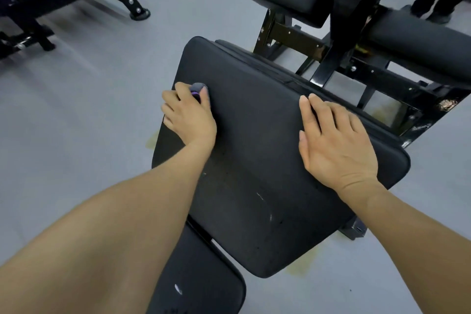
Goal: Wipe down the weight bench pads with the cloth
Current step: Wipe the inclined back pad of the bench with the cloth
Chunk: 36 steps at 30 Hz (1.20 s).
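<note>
Two hands on one pad (254,160) — left hand (190,116) grips cloth (198,89) (right hand (336,145) flat).

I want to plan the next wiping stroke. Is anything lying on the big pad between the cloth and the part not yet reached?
Only the right hand, resting flat near the pad's right edge. The rest of the large pad shows nothing lying between it and the cloth that the left hand grips.

The big bench pad (267,150) is matt black padded vinyl, faintly grained, with pale scuffs and specks near its lower end. The cloth (198,89) looks like soft grey fabric. The frame (328,66) behind is glossy black painted metal with shiny bolts. The floor (89,122) is smooth, dull grey.
</note>
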### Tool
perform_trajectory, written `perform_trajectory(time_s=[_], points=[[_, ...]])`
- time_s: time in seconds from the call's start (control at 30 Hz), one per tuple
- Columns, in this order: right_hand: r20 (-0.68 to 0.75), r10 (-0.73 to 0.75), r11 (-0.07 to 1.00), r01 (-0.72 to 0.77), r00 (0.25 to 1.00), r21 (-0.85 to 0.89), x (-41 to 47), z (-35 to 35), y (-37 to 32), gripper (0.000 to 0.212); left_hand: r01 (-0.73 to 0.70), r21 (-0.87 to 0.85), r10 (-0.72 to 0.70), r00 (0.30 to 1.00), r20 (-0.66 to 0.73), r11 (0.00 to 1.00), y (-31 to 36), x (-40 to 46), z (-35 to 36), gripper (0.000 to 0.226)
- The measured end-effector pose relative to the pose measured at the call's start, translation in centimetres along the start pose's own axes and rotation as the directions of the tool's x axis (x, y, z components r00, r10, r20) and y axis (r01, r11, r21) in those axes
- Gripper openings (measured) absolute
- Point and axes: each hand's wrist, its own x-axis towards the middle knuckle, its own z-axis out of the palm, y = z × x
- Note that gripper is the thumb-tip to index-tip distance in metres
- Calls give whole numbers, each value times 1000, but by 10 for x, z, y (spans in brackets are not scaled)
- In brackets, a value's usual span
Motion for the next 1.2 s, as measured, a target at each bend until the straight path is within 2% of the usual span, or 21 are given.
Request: perform_trajectory(time_s=[0.07, 0.13, 0.2, 0.27, 0.3, 0.37, 0.43, 0.57, 0.7, 0.77, 0.83, 0.9, 1.0, 1.07, 1.2], points=[[13, 2, 1000, -2, 1000, 8, 1, 0, 0, 54, 3, 14, -3, 1000, -8, 1000, 4, -23, 1, 32], [34, -2, 1000, 1, 999, 16, 2, -2, 1, 55, -142, 35, 143, 989, -34, 989, 1, -61, 0, 29], [37, 7, 1000, -8, 999, 16, 1, -5, 2, 54, -283, 44, 283, 959, 1, 958, -12, -91, -6, 27], [-9, 49, 997, -48, 999, 65, 3, -10, -9, 52, -386, 18, 386, 922, 21, 922, -23, -90, -11, 27], [-35, 43, 994, -39, 998, 106, 4, -11, -19, 51, -414, 10, 413, 910, 35, 910, -26, -83, -12, 28], [-75, -66, 988, 76, 995, 138, 10, -9, -46, 49, -424, 16, 423, 905, 53, 905, -33, -65, -13, 33], [-66, -115, 985, 122, 991, 119, 18, -4, -65, 46, -355, -3, 354, 932, 75, 935, -43, -41, -13, 35], [-29, -2, 1000, 3, 1000, 26, 25, 7, -76, 48, -181, 6, 179, 976, 120, 983, -68, 5, -9, 35], [-7, -15, 1000, 15, 1000, 13, 22, 12, -81, 50, -15, 8, 15, 1000, -18, 1000, -67, -16, 0, 31], [-4, -9, 1000, 9, 1000, 8, 22, 11, -80, 51, -29, 13, 30, 999, -22, 999, -66, -52, -5, 27], [-2, -4, 1000, 4, 1000, 10, 22, 9, -80, 52, -144, 11, 144, 990, 4, 990, -71, -76, -12, 24], [-8, -2, 1000, 2, 1000, 7, 23, 9, -82, 52, -193, -31, 193, 981, -2, 981, -76, -65, -10, 27], [-29, -3, 1000, 3, 1000, -10, 24, 12, -84, 51, -33, 7, 33, 999, 2, 999, -72, -24, -5, 37], [-42, -5, 1000, 5, 999, -17, 23, 14, -84, 50, 93, 49, -95, 995, 32, 994, -70, -1, -1, 36], [-61, -21, 1000, 20, 998, -20, 22, 16, -82, 51, 172, 60, -174, 985, 14, 983, -69, 0, 2, 36]])
